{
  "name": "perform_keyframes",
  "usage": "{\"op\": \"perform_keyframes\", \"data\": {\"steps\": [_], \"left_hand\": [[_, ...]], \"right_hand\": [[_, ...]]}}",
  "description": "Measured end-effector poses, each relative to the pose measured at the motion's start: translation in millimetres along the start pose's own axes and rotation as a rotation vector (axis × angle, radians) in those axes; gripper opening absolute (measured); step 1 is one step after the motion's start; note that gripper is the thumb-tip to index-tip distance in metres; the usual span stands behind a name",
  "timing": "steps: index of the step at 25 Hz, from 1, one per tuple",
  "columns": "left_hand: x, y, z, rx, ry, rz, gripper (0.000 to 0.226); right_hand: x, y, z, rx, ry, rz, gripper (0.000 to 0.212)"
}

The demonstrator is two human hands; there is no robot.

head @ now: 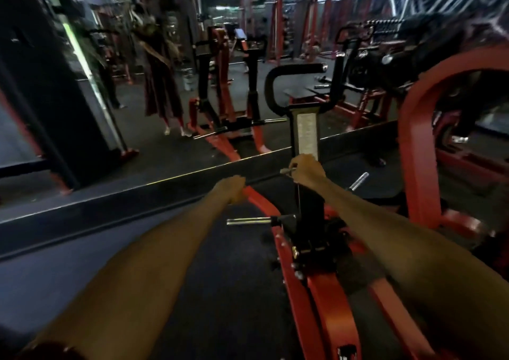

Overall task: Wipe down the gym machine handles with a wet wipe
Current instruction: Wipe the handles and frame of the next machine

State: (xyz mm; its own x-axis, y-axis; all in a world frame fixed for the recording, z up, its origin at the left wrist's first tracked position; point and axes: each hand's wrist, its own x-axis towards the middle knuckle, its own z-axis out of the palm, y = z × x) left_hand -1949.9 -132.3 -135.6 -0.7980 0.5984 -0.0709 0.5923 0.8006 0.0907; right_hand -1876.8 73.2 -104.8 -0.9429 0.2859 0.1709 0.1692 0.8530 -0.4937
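Note:
A red and black gym machine (308, 210) stands in front of me, facing a wall mirror. Its two black curved handles (271, 84) rise from the top of the upright post, above both hands. My right hand (307, 171) is at the post below the white label and pinches a small chrome pin (287, 170). My left hand (230, 188) is curled at the end of a red frame bar (259, 202); blur hides what its fingers hold. No wet wipe shows.
Chrome weight pegs (248, 221) stick out on both sides of the post. A big red arched frame (416, 128) stands at the right. The mirror (165, 111) reflects more machines and a standing person (162, 84). Dark rubber floor (220, 290) lies below my arms.

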Motion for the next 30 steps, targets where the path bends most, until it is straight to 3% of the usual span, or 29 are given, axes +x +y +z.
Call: {"op": "perform_keyframes", "data": {"steps": [6, 9, 14, 17, 20, 25, 30], "left_hand": [[130.2, 11.7, -71.8, 0.085, 0.335, 0.238, 0.039], [188.3, 16.0, -101.3, 0.053, 0.484, 0.274, 0.029], [264.1, 11.3, -114.7, 0.013, 0.515, 0.283, 0.031], [314.2, 0.3, -132.1, 0.019, 0.55, 0.263, 0.054], [358.0, -6.4, -151.7, -0.031, 0.581, 0.246, 0.074], [409.2, 4.6, -150.0, -0.151, 0.624, 0.237, 0.077], [413.1, 8.1, -143.7, -0.201, 0.731, 0.223, 0.07]], "right_hand": [[123.9, 18.7, -38.2, -0.074, 0.154, -0.062, 0.011], [174.5, 17.5, -56.4, -0.047, 0.222, -0.067, 0.013], [230.8, 28.6, -68.2, -0.048, 0.307, -0.102, 0.019], [279.5, 35.9, -85.5, 0.001, 0.421, -0.092, 0.02], [326.1, 38.0, -100.4, 0.032, 0.526, -0.025, 0.023], [382.0, 44.1, -113.8, 0.048, 0.793, 0.174, 0.029], [405.2, 52.9, -91.5, 0.094, 0.707, 0.2, 0.023]]}}
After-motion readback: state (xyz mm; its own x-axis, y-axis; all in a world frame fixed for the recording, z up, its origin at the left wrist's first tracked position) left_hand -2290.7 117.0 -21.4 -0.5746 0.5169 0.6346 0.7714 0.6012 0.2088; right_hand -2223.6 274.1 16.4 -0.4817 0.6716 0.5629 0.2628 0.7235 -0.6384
